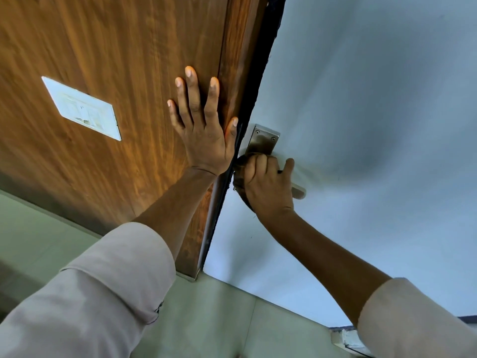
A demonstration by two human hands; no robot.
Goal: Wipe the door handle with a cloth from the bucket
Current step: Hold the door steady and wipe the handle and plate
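Observation:
The metal door handle (298,191) sits on a pale blue-grey door (361,112), with its steel backplate (263,140) just above my right hand. My right hand (267,187) is closed around a dark cloth (240,174) and pressed on the handle, so only the lever's tip and the plate's top show. My left hand (201,125) lies flat with fingers spread on the brown wooden panel (116,73) beside the door's edge. No bucket is in view.
A white switch plate (82,108) is set in the wooden panel at the left. A dark rubber seal (260,73) runs between panel and door. Pale green floor tiles (219,319) lie below. A white object (346,339) pokes in at the bottom right.

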